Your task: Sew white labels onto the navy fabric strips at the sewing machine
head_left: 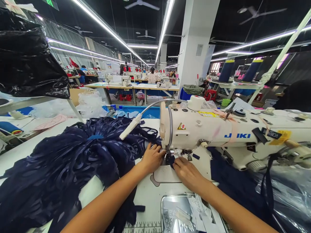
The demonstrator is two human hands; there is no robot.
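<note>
A white sewing machine (216, 124) reaches in from the right, its needle area low at its left end. My left hand (152, 158) lies just left of the needle area, its fingers bent at the edge of navy fabric; what they grip is hidden. Right of the needle, my right hand (186, 170) is closed with fingertips on a small dark navy piece (171, 160) by the presser foot. A large bundle of navy straps (73, 158) spreads over the table's left side. A small navy scrap (196, 156) lies on the machine bed.
A metal tin (178, 213) with labels sits at the front edge near a printed ruler (143, 226). A lamp on a bendable neck (131, 127) hangs over the straps. Navy fabric (238, 184) lies at the right. Other sewing tables and people are farther back.
</note>
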